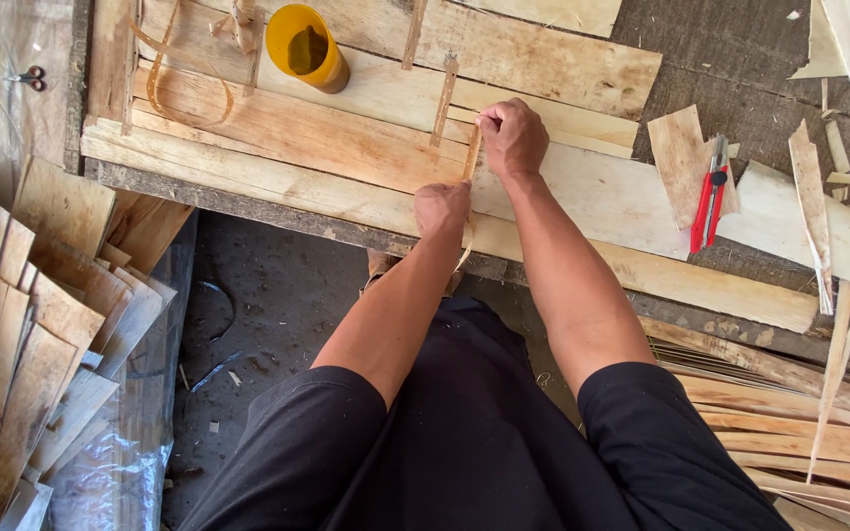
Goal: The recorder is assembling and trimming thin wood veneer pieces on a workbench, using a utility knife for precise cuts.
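- The left hand point(442, 206) sits just past the near edge of the worktop point(582, 192), its fingers pinched together on the lower end of a thin wooden strip point(471, 160).
- The right hand point(513, 136) lies at about 1 o'clock from the left, its fingers clamped on the upper end of the same strip.
- The strip runs between the two hands, nearly upright in the view, over the pale veneer sheets that cover the worktop.
- A yellow cup point(304, 46) stands at 11 o'clock from the hands, well apart.
- Two more narrow strips point(443, 101) lie on the sheets just at 11 o'clock of the right hand.
- A red utility knife point(710, 195) rests on a small veneer offcut at 3 o'clock.
- A stack of veneer pieces point(36, 324) stands at 8 o'clock, beside the person's knee.
- Long slivers point(769, 423) are piled at 4 o'clock.
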